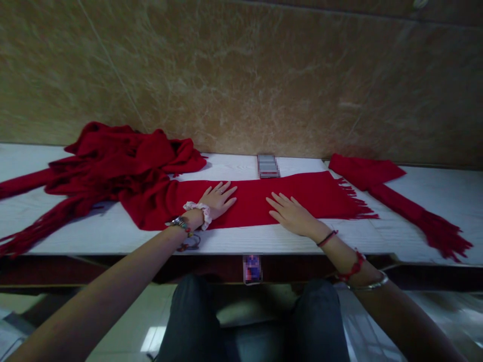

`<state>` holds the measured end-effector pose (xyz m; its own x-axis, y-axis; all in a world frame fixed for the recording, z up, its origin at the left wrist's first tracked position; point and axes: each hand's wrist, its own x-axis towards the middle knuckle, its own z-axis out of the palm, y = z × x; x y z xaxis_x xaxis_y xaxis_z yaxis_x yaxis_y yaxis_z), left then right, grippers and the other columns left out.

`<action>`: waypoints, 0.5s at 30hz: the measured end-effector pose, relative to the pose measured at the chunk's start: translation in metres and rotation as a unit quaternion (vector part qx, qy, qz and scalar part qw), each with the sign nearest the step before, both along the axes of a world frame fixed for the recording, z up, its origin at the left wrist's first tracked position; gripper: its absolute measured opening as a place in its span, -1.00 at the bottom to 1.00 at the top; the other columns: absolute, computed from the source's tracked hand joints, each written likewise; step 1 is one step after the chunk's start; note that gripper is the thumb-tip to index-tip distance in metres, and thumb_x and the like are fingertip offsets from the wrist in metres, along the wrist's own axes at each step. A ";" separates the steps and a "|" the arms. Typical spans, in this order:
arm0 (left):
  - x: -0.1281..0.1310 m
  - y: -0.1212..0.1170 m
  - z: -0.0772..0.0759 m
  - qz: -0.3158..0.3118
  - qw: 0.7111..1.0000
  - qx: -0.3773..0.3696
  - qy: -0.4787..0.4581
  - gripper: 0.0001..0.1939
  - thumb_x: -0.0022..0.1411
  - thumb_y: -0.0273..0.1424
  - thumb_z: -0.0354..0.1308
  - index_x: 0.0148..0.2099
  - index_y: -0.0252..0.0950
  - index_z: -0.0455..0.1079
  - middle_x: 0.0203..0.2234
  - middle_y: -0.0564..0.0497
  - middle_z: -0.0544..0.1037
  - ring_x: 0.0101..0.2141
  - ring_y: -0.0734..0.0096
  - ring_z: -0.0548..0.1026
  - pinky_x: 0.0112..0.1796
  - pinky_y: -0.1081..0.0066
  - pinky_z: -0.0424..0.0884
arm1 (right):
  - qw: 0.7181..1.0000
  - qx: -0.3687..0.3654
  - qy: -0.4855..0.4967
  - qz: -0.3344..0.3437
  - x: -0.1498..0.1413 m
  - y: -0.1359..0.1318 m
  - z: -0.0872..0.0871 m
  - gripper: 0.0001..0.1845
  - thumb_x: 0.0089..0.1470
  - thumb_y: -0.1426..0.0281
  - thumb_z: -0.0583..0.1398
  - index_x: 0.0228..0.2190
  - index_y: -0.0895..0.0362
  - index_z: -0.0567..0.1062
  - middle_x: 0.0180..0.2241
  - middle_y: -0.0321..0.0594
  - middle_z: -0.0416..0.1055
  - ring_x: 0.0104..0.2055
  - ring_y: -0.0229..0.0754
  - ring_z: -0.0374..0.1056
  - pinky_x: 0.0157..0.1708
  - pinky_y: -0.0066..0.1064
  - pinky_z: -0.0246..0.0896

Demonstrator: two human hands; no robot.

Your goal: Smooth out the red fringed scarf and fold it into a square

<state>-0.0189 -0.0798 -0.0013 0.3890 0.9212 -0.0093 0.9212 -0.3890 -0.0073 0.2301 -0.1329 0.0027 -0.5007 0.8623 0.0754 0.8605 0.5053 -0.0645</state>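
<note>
A red scarf (251, 201) lies stretched flat across the white table, its fringed end pointing right. My left hand (219, 201) rests palm down on the scarf's left part with fingers spread. Farther right, my right hand (290, 213) is also laid flat on the cloth, fingers apart. Neither hand grips anything. Toward the left, the scarf runs into a crumpled heap of red scarves (124, 166); where one cloth ends and another begins cannot be made out there.
On the right lies a folded red scarf (388, 181) with a fringe. A blurred grey rectangular object (268, 166) sits behind the flat scarf, near the tiled wall (241, 75). Below the front edge of the white table (241, 244) is a small blurred blue-and-pink object (252, 269).
</note>
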 end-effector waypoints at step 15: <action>-0.016 0.013 0.016 -0.019 0.997 -0.059 0.056 -0.48 0.28 -0.15 -0.24 0.25 -0.12 -0.08 0.23 -0.04 -0.10 0.19 0.06 -0.13 0.06 0.00 -0.06 | 0.991 0.042 0.051 0.120 -0.026 -0.008 0.003 -0.52 0.12 0.28 0.01 0.05 0.22 0.26 0.12 -0.02 0.13 0.18 -0.07 -0.01 0.12 -0.15 -0.09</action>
